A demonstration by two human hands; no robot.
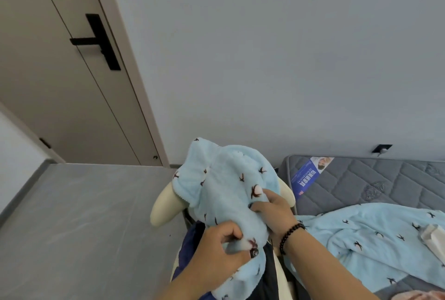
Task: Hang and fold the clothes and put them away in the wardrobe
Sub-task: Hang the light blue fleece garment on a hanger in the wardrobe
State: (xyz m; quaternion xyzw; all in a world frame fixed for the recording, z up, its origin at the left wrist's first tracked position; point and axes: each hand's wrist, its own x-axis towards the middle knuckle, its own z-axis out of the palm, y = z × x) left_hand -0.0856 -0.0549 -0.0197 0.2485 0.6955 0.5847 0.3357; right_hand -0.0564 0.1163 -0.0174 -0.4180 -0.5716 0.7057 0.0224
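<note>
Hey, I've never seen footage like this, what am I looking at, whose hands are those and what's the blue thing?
This is one picture from a camera worn on a person's head, looking forward and down. There is no machine. The left hand and the right hand, with a dark bead bracelet, both grip a fluffy light-blue garment with small dark marks. Under it stands a cream chair. On the right, a matching light-blue cloth lies on a grey quilted mattress.

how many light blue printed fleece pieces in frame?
2. One fleece garment is gripped by both the left hand and the right hand over the cream chair. The other fleece piece lies on the grey mattress. More may be out of frame.
</note>
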